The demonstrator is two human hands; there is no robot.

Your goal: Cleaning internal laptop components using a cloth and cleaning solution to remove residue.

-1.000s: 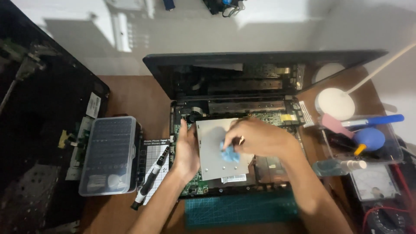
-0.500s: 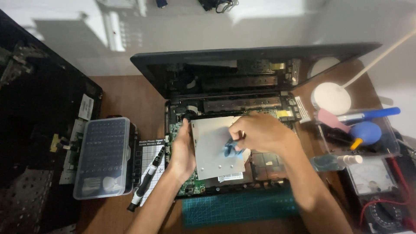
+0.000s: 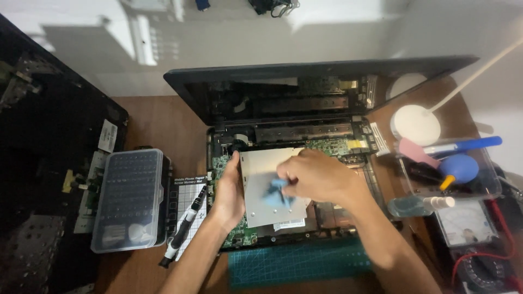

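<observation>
An opened laptop chassis (image 3: 305, 114) lies on the wooden desk with its green circuit board exposed. A flat silver drive (image 3: 267, 209) rests on top of it. My left hand (image 3: 229, 193) presses flat against the drive's left edge, fingers together. My right hand (image 3: 316, 177) is closed on a small blue cloth (image 3: 275, 191) held against the drive's top face. Part of the cloth is hidden under my fingers.
A clear case of screwdriver bits (image 3: 128, 198) stands left of the laptop, with a black-and-white screwdriver (image 3: 182, 228) on a gridded screw mat (image 3: 188, 190). A teal cutting mat (image 3: 299, 261) lies in front. At right are a tool tray (image 3: 452, 174), a spray bottle (image 3: 417, 206) and a multimeter (image 3: 485, 267).
My right hand with the blue cloth has shifted slightly over the drive. The left hand stays on the drive's left edge. The camera view has drifted.
</observation>
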